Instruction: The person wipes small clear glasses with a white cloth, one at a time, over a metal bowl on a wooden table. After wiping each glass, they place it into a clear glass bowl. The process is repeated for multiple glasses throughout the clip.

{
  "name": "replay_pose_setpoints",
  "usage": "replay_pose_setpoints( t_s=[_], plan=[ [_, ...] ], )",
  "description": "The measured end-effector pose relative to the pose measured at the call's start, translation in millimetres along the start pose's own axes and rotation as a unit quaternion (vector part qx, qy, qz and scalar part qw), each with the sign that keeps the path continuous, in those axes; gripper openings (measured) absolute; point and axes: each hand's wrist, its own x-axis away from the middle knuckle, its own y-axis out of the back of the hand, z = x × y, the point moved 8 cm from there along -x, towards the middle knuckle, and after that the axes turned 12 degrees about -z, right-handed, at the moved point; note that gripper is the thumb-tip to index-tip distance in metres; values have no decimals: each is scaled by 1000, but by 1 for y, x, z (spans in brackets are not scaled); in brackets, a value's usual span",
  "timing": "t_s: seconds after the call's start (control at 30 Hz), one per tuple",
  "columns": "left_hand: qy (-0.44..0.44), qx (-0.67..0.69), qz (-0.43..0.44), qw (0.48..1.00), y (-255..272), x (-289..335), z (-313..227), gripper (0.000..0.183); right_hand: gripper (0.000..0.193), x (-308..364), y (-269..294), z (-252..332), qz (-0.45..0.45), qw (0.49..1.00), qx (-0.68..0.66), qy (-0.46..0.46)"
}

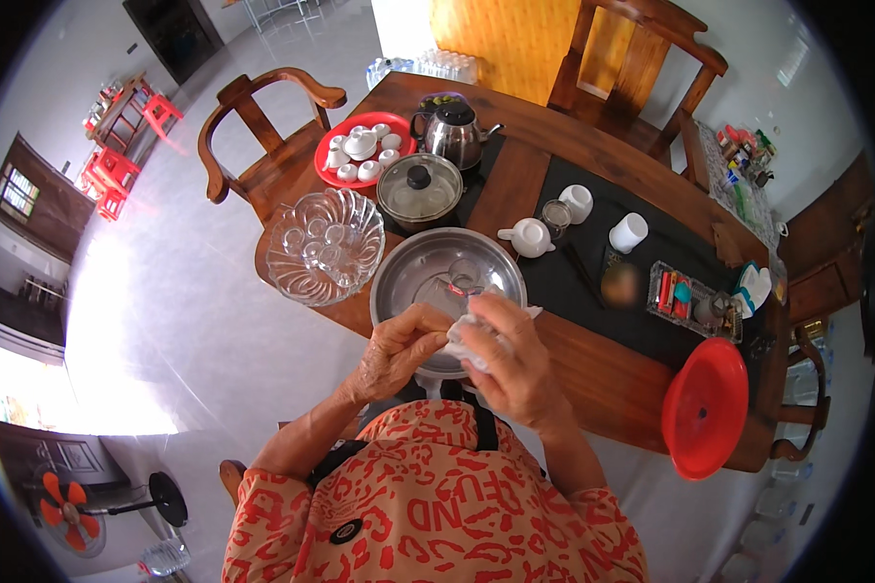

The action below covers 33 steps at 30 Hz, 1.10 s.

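Both of my hands meet over the near rim of a wide steel basin (387, 264). My right hand (517, 361) is closed around a crumpled white cloth (476, 342). Close against that cloth, the fingers of my left hand (399, 352) are pinched together; what they grip, if anything, is hidden. Inside the basin lies clear glassware, including a small glass cup (465, 274). To the basin's left is a fluted glass bowl (290, 260) with several small clear glasses in it.
Behind the basin stand a glass-lidded pot (420, 194), a steel kettle (454, 136) and a red tray (329, 155) of white cups. A white teapot (531, 237), white cups and a clear tray (695, 306) are rightward. A red basin (705, 408) overhangs the near right edge.
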Motion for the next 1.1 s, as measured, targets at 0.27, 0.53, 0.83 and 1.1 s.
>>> replay_pose_setpoints(
  t_s=[0.27,0.53,0.83,1.1],
  plan=[
    [14,7,4,1000,-3,3,-3,9,41,0,5,-16,1,991,-103,-90],
    [-78,-43,7,996,-6,1,-11,9,28,38,-8,-73,-118,746,-445,-481],
    [171,49,-24,984,7,-12,15,22,37,11,7,-60,-102,974,-92,-178],
    [185,94,-58,977,9,-1,23,21,37,-13,-19,-23,37,999,1,17]
  ],
)
